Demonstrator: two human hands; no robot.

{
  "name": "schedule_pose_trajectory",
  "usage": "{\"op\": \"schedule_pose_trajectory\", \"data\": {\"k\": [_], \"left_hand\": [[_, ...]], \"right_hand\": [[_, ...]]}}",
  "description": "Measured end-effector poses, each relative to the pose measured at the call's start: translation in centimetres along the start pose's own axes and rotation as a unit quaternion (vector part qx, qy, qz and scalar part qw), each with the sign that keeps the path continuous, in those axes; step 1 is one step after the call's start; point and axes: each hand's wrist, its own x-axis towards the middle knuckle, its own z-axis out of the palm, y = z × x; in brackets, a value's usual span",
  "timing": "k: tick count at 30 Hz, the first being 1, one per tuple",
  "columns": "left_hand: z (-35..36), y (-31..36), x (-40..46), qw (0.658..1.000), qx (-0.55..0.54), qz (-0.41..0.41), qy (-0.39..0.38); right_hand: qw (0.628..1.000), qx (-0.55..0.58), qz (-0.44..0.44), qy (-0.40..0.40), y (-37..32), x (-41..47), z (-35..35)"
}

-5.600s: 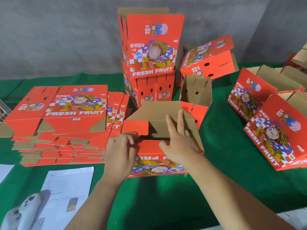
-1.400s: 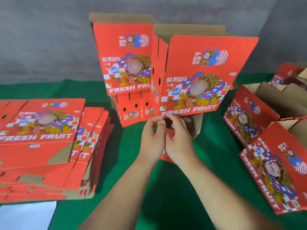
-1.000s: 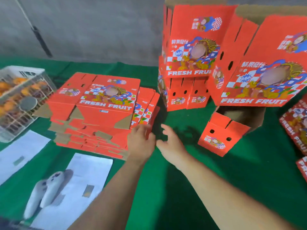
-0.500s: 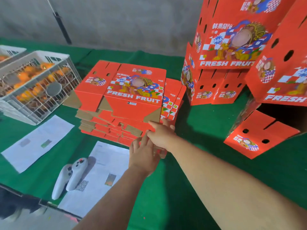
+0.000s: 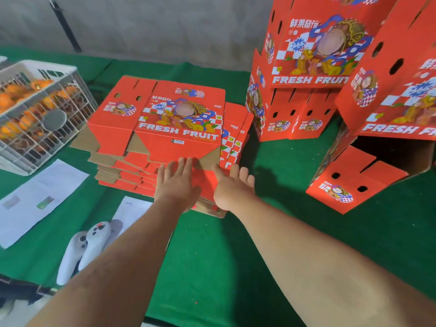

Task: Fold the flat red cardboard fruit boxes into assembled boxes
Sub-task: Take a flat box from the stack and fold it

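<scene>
A stack of flat red "FRESH FRUIT" boxes (image 5: 165, 128) lies on the green table, left of centre. My left hand (image 5: 177, 182) rests with straight fingers on the near edge of the top flat box. My right hand (image 5: 232, 185) lies beside it at the stack's near right corner, fingers spread on the cardboard. Neither hand grips anything that I can see. Assembled red boxes (image 5: 304, 67) stand stacked at the back right. Another assembled box (image 5: 389, 97) stands at the far right with its bottom flaps (image 5: 354, 178) hanging open.
A white wire crate of oranges (image 5: 37, 109) stands at the left. Paper sheets (image 5: 35, 197) and two white controllers (image 5: 85, 246) lie on the green tablecloth (image 5: 236, 256) near the front left. A grey wall runs behind.
The assembled box was set upright at the right and let go. Both hands crossed left to the flat stack, and over the last half second spread flat on its near edge.
</scene>
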Motion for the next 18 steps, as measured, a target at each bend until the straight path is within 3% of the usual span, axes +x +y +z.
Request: {"op": "schedule_pose_trajectory", "data": {"k": [3,5,7,9,10,12,14,16,18], "left_hand": [[0.7,1.2,-0.8,0.995,0.076,0.070,-0.012],[1.6,2.3,-2.3,0.992,0.066,0.104,-0.013],[2.6,3.1,-3.8,0.988,0.047,0.143,-0.023],[3.4,3.8,-5.5,0.985,0.015,0.174,-0.009],[3.6,4.0,-6.3,0.982,-0.026,0.187,0.011],[3.7,3.9,-8.2,0.968,-0.137,0.197,0.077],[3.6,2.6,-9.4,0.949,-0.209,0.152,0.179],[3.2,0.6,-9.6,0.935,-0.246,0.036,0.251],[3.2,-1.6,-9.6,0.921,-0.301,-0.096,0.227]], "right_hand": [[0.997,0.037,0.030,0.066,1.2,-0.3,0.6],[0.972,0.212,0.082,0.066,2.1,-0.4,0.6],[0.873,0.457,0.151,0.078,3.0,-1.2,0.7],[0.768,0.593,0.219,0.103,4.2,-2.1,0.8],[0.729,0.633,0.239,0.103,5.1,-2.7,0.8],[0.690,0.672,0.250,0.099,7.7,-4.3,0.5],[0.654,0.704,0.258,0.105,11.0,-6.5,0.1],[0.604,0.737,0.271,0.133,14.5,-9.7,-0.4],[0.578,0.753,0.274,0.152,17.1,-12.7,-0.7]]}}
